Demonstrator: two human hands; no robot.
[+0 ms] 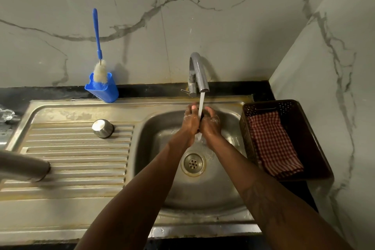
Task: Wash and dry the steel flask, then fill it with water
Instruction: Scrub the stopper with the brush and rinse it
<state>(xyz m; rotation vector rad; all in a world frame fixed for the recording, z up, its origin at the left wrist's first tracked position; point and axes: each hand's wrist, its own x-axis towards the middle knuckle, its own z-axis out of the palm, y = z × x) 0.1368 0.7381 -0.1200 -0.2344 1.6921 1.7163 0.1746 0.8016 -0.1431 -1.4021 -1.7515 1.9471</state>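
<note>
Rinsing under the tap (198,73), we hold both hands together in the stream over the sink (154,128). Our left hand (190,121) and right hand (211,123) look soapy and cupped around something small and dark; what it is we cannot tell. The flask (22,165) lies on the drainboard at the left edge, its cap (102,128) standing apart. The brush (98,50) sits in its holder, the checked cloth (274,142) in the basket (316,148). We judge washing underway; drying and filling remain.
</note>
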